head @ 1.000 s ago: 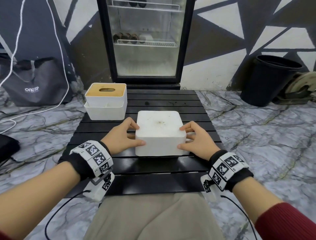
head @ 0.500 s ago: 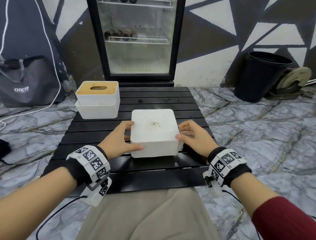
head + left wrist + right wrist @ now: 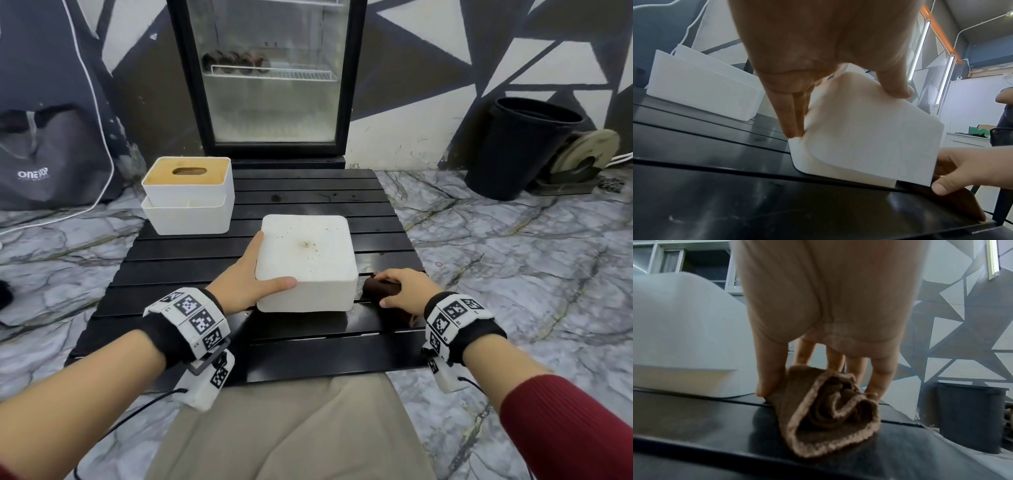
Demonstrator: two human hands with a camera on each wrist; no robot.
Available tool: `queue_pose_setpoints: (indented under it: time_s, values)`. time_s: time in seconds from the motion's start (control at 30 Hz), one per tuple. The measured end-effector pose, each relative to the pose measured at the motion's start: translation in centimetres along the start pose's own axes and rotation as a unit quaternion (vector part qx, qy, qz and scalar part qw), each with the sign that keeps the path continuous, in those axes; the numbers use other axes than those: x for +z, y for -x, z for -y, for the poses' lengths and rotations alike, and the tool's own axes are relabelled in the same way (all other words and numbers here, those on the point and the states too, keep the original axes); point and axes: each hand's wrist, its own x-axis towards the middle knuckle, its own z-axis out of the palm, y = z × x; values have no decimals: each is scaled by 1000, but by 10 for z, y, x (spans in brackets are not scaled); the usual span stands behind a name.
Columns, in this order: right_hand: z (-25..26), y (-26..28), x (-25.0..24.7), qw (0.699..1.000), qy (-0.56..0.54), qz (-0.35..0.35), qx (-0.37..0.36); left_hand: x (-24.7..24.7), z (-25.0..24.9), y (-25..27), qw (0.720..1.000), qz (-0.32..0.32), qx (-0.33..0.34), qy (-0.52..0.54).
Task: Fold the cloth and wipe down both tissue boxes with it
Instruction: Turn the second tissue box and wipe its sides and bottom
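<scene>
A plain white tissue box (image 3: 306,260) stands mid-table, speckled with dirt on top. My left hand (image 3: 253,274) holds its near left corner, fingers (image 3: 793,123) flat along the side and thumb across the front face. Right of the box, my right hand (image 3: 400,291) grips a folded brown cloth (image 3: 380,287) that lies on the table. In the right wrist view the cloth (image 3: 828,410) sits bunched between thumb and fingers (image 3: 875,386), close to the box (image 3: 680,331). A second tissue box (image 3: 188,195), white with a slotted wooden lid, stands at the far left.
The black slatted table (image 3: 308,192) is low, with marble floor around it. A glass-door fridge (image 3: 274,78) stands behind it, a black bin (image 3: 524,147) at the right, and a dark bag (image 3: 44,154) at the left. My knees are under the near edge.
My right hand has left the box's right side and now grips the brown cloth beside it. The left hand stays on the box's left corner.
</scene>
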Motion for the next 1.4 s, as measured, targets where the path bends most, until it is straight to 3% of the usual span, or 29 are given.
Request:
queue_pose_setpoints:
  time_s: [0.3,0.47,0.6,0.7,0.9,1.1,1.4]
  values:
    - [-4,-4,4,999,6,-32,-4,-6,7,-8,999,14,-32,-7]
    - [3,-6,-7,996,-72,-53,19,-5,9,-12,995,6,-62,83]
    - [21,-5,-23,981,-128,-139,-40,-1,11,-20,991,-40,-81,100]
    - [44,1,-33,965,-191,-146,-109,2,10,-29,989,-69,-91,98]
    - [72,15,-31,966,-110,-84,-219,5,-2,-49,985,-119,-98,83]
    - [68,19,-15,963,-42,-120,-238,7,-3,-53,988,-111,-110,-4]
    - [62,-23,-18,964,-51,-168,-202,6,-2,-51,989,-110,-95,-1]
